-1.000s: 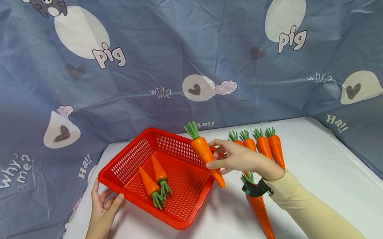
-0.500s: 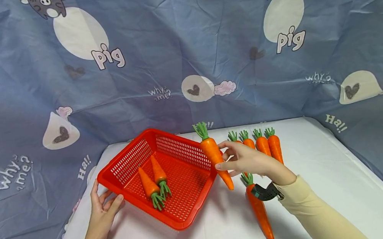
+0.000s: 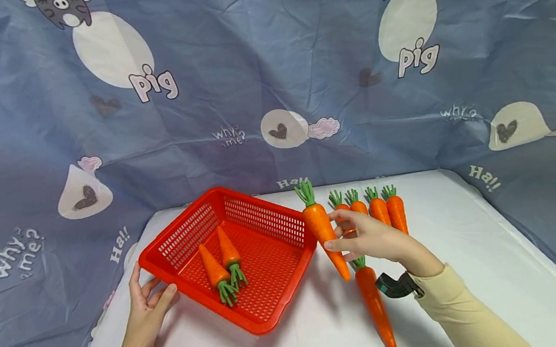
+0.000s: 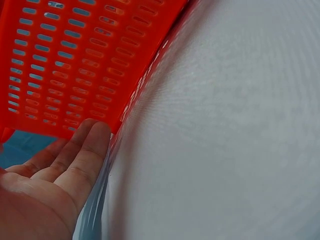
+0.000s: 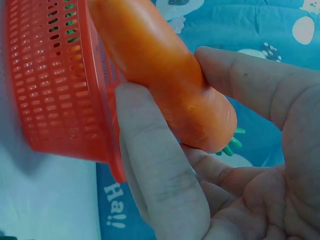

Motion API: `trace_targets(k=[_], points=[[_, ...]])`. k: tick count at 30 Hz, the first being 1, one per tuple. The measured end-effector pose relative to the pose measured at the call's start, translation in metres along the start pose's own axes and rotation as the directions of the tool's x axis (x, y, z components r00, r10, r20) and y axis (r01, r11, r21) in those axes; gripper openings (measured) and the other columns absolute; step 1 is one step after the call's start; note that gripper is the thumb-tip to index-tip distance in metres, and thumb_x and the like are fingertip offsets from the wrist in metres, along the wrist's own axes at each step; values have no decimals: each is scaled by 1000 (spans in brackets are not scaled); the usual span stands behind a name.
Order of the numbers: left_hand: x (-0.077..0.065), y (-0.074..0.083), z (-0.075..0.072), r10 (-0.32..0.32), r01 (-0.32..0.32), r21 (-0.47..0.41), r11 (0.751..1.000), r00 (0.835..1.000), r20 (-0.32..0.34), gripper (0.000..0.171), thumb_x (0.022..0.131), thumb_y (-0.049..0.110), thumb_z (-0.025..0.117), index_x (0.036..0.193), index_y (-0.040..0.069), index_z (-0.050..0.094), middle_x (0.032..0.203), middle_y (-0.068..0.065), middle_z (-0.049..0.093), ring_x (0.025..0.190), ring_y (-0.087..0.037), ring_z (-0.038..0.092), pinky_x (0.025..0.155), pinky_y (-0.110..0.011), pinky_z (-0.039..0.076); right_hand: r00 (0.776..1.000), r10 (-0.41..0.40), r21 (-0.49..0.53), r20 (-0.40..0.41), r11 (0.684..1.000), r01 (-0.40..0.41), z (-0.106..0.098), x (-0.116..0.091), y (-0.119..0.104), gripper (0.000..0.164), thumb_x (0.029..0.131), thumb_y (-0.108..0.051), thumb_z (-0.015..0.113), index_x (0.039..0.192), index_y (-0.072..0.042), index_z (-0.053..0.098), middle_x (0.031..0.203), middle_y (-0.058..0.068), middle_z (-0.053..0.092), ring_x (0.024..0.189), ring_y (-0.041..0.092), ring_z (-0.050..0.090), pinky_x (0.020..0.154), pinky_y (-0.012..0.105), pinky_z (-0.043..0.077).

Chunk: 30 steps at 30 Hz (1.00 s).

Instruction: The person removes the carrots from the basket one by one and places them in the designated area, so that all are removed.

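Observation:
My right hand [image 3: 371, 235] pinches an orange carrot [image 3: 319, 222] between thumb and fingers, its green top up and its tip slanting down, just off the right side of a red plastic basket [image 3: 281, 313]. In the right wrist view the carrot [image 5: 160, 70] lies across the fingers, with the basket wall [image 5: 55, 80] beside it. My left hand [image 3: 145, 309] holds the basket's left corner, thumb at the near wall. Its fingertips meet the perforated wall [image 4: 65, 65] in the left wrist view. Two carrots, one [image 3: 214, 266] left of the other [image 3: 228, 250], lie inside the basket, tops toward me.
Several carrots [image 3: 396, 212] lie in a row at the back right of the white table [image 3: 468, 267], partly behind my right hand. One more carrot [image 3: 375, 309] lies nearer me, under the right wrist. A blue printed cloth [image 3: 228, 77] hangs behind the table.
My right hand has moved right and slightly toward me with the carrot, from over the basket's right rim to beside it. The left hand and basket have stayed nearly still.

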State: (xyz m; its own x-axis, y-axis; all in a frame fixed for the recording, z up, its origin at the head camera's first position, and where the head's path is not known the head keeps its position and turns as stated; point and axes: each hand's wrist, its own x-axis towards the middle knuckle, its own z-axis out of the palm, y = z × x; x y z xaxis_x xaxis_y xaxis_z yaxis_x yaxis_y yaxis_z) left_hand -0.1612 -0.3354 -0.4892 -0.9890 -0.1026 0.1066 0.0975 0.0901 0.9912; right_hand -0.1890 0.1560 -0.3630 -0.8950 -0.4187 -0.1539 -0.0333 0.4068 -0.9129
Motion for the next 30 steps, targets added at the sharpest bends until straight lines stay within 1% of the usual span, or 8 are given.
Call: trace_targets(k=[5,9,11,14,17,20,23,30], points=[[-1,-1,-2,-20,20,5,1000,1000,1,105,106,9,66,171,33,-14,141,2,41,107,8,68,85,-15,61,1000,10,37,-14,999,-9,-4,-6,8,76,98,-27,81,156,1,41,117,17,55,93,24,68,84,44,68],[-1,-2,-2,-26,26,7,1000,1000,2,106,106,10,66,171,34,-14,143,-1,39,108,8,67,85,-15,61,999,20,37,-31,999,-19,-7,-13,14,77,98,-27,81,157,2,40,118,17,54,92,23,69,85,43,68],[-1,-2,-2,-28,28,3,1000,1000,2,106,106,10,66,171,34,-14,143,-1,39,108,8,67,85,-16,61,999,22,32,-35,999,-21,-9,-16,17,76,98,-27,80,156,2,41,118,17,54,94,23,69,85,42,67],[-1,-2,-2,-23,23,11,1000,1000,-1,106,105,9,66,171,33,-14,144,-2,39,107,9,67,84,-16,61,998,33,35,-44,999,-32,-10,-21,22,79,98,-27,80,158,3,39,121,16,55,96,23,70,85,41,67],[-1,-2,-2,-18,18,21,1000,1000,-3,106,105,8,66,171,33,-13,147,-5,38,107,10,67,84,-15,61,998,39,64,-51,997,-36,-12,-26,26,82,98,-27,80,160,4,36,121,17,55,98,23,71,86,42,67],[-1,-1,-1,-19,20,18,1000,1000,-2,106,106,8,66,171,33,-14,148,-7,37,107,9,67,84,-15,61,998,36,96,-51,995,-31,-14,-31,31,81,98,-25,80,159,5,35,120,17,54,101,23,71,87,44,67],[0,-1,-1,-26,26,7,1000,1000,-2,106,106,8,65,171,33,-14,147,-6,37,107,9,68,84,-16,61,998,37,108,-52,994,-32,-17,-36,37,81,99,-24,80,159,6,34,119,17,55,101,22,71,87,44,67],[0,0,-2,-27,27,-2,1000,1000,0,106,106,10,65,171,33,-15,141,1,41,107,8,68,84,-16,62,996,53,107,-65,993,-45,-19,-49,47,80,99,-24,79,156,7,34,116,16,56,97,20,71,86,43,67]])
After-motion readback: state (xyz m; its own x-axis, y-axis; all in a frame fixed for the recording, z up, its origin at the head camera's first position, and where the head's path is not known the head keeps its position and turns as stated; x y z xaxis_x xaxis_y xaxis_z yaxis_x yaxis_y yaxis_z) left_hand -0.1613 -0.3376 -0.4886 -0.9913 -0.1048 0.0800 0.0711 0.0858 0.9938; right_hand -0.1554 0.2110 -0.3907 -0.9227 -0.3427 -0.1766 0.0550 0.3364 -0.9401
